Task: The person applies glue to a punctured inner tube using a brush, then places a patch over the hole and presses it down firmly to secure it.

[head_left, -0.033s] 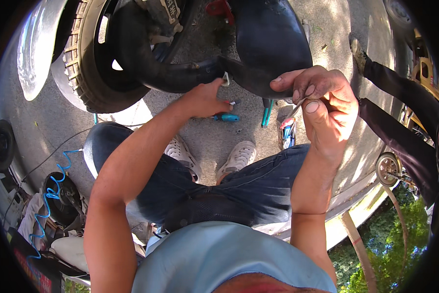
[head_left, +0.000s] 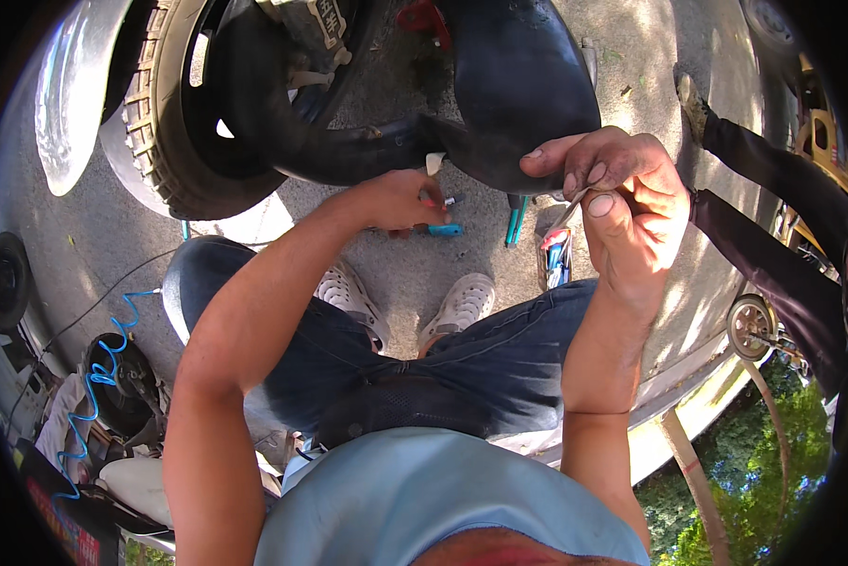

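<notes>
My left hand (head_left: 400, 200) is below the black inner tube (head_left: 358, 151), fingers curled near a small red-tipped item; what they grip is unclear. A small white piece (head_left: 434, 162) sits on the tube's lower edge, and a turquoise-handled tool (head_left: 448, 229) lies just beyond my fingers. My raised right hand (head_left: 631, 193) pinches a thin, flat strip (head_left: 568, 222) with a pinkish-red end, in front of the broad dark rubber piece (head_left: 523, 66). The tube hangs out from the treaded tyre (head_left: 146, 113).
Turquoise tool handles (head_left: 515, 222) and a narrow box (head_left: 558, 264) are on the pavement. Another person's dark-trousered leg (head_left: 745, 146) is at right, near a small wheel (head_left: 751, 325). A coiled blue hose (head_left: 103, 373), loose tyre (head_left: 5, 283) and wheel (head_left: 113, 396) are at left.
My left hand has moved down from the white piece at the tube, its fingers now lower and more curled. My right hand is almost unchanged.
</notes>
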Demonstrator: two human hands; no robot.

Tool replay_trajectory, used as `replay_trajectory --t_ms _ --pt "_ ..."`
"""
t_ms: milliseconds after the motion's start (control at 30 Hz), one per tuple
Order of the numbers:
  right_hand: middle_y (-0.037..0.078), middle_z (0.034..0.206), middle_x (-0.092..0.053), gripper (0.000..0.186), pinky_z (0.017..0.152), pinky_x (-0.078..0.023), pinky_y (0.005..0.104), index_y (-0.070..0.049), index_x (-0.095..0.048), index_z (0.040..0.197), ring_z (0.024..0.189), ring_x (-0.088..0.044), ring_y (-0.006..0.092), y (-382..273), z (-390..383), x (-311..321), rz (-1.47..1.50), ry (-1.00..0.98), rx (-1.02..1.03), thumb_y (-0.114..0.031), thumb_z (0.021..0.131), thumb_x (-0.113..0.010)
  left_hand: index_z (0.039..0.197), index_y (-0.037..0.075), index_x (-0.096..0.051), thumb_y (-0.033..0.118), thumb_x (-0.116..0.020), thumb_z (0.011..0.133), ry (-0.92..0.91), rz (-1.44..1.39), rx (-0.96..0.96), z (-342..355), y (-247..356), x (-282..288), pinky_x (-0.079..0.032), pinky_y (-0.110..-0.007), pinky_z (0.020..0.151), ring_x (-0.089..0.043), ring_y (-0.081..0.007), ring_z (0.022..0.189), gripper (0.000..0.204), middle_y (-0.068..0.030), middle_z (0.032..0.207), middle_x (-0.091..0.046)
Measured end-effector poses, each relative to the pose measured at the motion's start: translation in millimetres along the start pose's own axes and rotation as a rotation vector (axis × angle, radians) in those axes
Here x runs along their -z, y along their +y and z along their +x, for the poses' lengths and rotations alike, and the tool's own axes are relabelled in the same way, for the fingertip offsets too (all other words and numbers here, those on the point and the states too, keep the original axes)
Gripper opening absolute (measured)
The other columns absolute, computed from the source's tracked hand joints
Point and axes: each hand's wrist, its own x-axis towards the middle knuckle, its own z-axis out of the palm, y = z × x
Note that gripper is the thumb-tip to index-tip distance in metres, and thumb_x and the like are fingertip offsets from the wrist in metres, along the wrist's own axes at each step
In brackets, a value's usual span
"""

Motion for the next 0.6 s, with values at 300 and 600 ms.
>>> replay_trajectory --t_ms 300,600 --pt "0.015 0.090 -0.065 0.013 0.081 -0.059 0.0395 0.003 -0.060 0.096 0.095 -0.071 0.0316 -2.4 -11.3 -6.9 0.067 0.014 -0.112 0.003 0.088 -0.071 0.113 0.000 -0.065 0.016 -0.064 0.084 0.734 -0.497 -0.192 -22.9 53.4 24.3 -0.053 -0.036 0.082 -0.068 -0.0195 0.092 0.033 -0.0104 0.097 -0.071" --pt "0.013 0.085 -0.065 0.015 0.081 -0.058 0.0437 0.001 -0.062 0.091 0.093 -0.071 0.0330 -5.4 -19.0 -18.5 -0.326 -0.283 -0.206 0.004 0.082 -0.074 0.138 -0.005 -0.049 0.012 -0.056 0.081 -0.070 -1.428 -0.508 -67.6 70.9 51.1 -0.047 -0.037 0.104 -0.062 -0.0233 0.117 0.059 -0.0145 0.127 -0.064"
